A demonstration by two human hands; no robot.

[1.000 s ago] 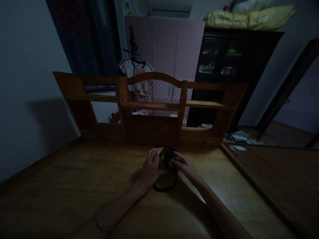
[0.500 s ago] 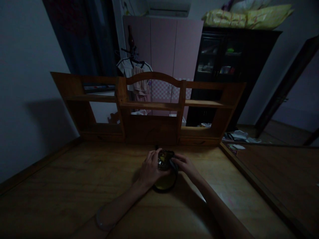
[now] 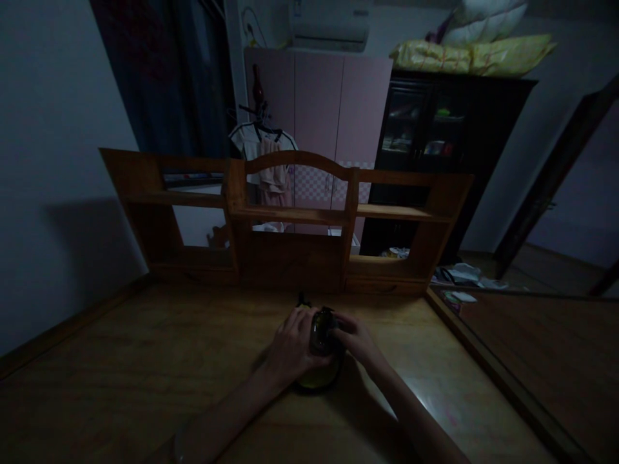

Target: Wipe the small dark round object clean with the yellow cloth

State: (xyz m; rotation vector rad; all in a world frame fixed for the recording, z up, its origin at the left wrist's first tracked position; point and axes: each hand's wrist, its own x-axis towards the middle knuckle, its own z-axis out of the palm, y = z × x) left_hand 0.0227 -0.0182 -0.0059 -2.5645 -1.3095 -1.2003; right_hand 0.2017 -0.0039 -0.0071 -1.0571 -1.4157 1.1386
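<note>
A dark, glossy, rounded object with bright reflections is held just above the desk. Its kind cannot be made out in the dim light. Below it shows a yellow-green area with a black curved rim, and a small black tip sticks up at the far side. My left hand wraps round the object from the left, thumb underneath. At its right side my right hand presses with bent fingers and thumb. Whether the right fingers pinch a separate small piece is hidden.
The wooden desk carries a shelf unit with drawers along its back edge. A wall borders the left side. Beyond stand a pink wardrobe, hanging clothes and a dark cabinet.
The view has tilted up slightly, so the hands sit lower in it. The glossy object has turned and shows a narrower face. The right fingers have shifted along its right side.
</note>
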